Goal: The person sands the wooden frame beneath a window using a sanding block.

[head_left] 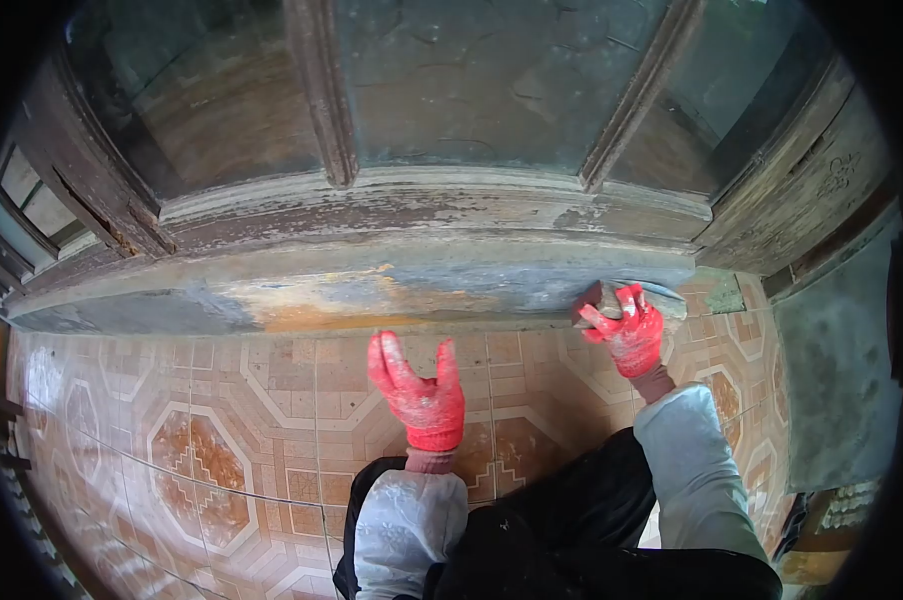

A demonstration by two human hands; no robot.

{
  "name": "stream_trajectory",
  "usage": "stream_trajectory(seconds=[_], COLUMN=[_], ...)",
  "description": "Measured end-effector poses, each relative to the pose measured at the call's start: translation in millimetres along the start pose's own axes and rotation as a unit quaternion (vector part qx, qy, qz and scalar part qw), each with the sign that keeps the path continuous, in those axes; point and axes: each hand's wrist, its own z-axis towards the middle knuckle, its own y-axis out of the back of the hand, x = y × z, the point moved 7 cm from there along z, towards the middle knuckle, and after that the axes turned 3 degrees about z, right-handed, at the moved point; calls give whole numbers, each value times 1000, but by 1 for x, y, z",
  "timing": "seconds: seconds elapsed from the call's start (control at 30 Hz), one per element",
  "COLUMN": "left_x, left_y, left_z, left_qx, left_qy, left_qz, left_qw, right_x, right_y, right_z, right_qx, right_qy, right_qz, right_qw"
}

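My right hand (pixel 632 335), in a red glove dusted with white, grips a greyish block (pixel 602 298) against the right end of the low sill face (pixel 492 285). That face is worn, with yellow, orange and blue-grey patches. My left hand (pixel 417 390), gloved the same way, hangs over the tiled floor (pixel 272 420) in front of the sill, fingers spread and holding nothing. Pale sleeves cover both forearms. What lies under the block is hidden.
Above the sill stands a weathered wooden frame (pixel 432 205) with glass panes (pixel 492 90) and peeling paint. A wooden post (pixel 802 180) and a grey-green wall (pixel 837 340) are at the right. My dark-clad legs (pixel 562 500) are folded below.
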Motion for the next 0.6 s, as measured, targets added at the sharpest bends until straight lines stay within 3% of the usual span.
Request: stream_trajectory(seconds=[0.03, 0.07, 0.13, 0.2, 0.3, 0.37, 0.43, 0.5, 0.6], left_x=[-16, -25, -66, -83, -98, -98, -90, -87, -84], left_y=[-12, -21, -41, -58, -74, -102, -127, -139, -142], left_z=[-4, -3, 2, 14, 21, 5, -3, -9, -9], left_qx=[37, 45, 18, 0, 7, 72, 83, 48, 59], left_qy=[-49, -54, -249, -291, -357, -430, -431, -432, -445], left_qz=[10, 15, 33, 45, 51, 90, 81, 107, 119], left_qw=[998, 997, 968, 956, 933, 895, 895, 894, 886], right_x=[4, 21, 54, 84, 73, 8, -56, -84, -80], right_y=[-3, -12, -40, -71, -50, -31, -15, -1, -3], right_z=[-3, 10, 36, 53, 40, -2, -50, -73, -73], right_qx=[-31, -49, -46, -6, -24, -27, 31, 16, -7], right_qy=[11, 7, 54, 155, 180, 105, 45, 23, -28], right_qz=[-144, -137, -125, -108, -321, -164, -125, -146, -136], right_qw=[989, 989, 990, 982, 930, 980, 991, 989, 990])
